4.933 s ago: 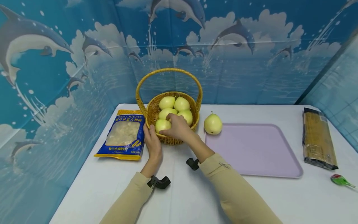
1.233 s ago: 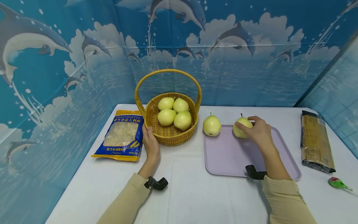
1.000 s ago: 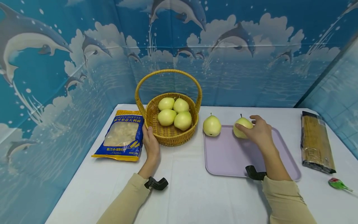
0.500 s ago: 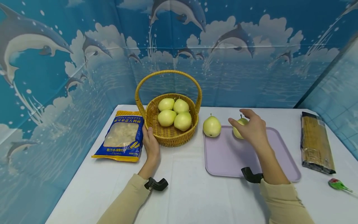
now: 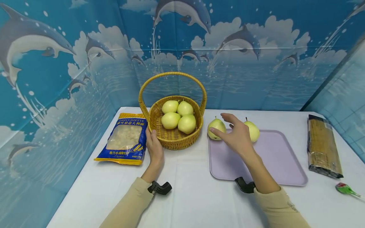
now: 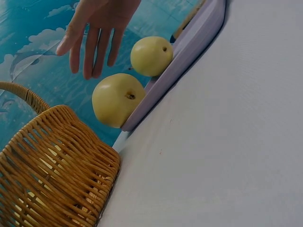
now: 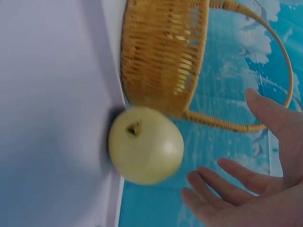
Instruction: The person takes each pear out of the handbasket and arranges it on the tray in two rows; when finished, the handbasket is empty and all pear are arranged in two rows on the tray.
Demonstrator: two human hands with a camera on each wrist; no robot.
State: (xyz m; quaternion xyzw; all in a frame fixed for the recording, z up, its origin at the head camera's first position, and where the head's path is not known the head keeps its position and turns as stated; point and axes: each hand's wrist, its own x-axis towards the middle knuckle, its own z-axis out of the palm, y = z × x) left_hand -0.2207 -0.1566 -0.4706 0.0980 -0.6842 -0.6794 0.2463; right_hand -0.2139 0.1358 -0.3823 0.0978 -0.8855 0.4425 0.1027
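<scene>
My left hand (image 5: 154,147) rests against the left front wall of the wicker basket (image 5: 178,145), its fingers extended along it. Inside the basket lie several yellow-green pears (image 5: 187,123). To the right, my right hand (image 5: 238,134) is held with thumb and fingers spread and nothing between them; the right wrist view shows the palm (image 7: 265,189) apart from a pear (image 7: 146,145). That pear (image 5: 216,124) sits on the near-left corner of the lilac tray's far edge (image 5: 256,161). A second pear (image 5: 253,131) stands farther right on the tray, partly behind my right hand.
A blue and yellow bag of orecchiette pasta (image 5: 124,139) lies left of the basket. A long pack of noodles (image 5: 324,145) lies right of the tray, with a green-wrapped lollipop (image 5: 346,189) in front. A dolphin-print curtain (image 5: 171,60) hangs behind the table.
My right hand moved a pear from the basket to the tray, let go of it, and shifted left toward the other pear. My left hand stays at the basket.
</scene>
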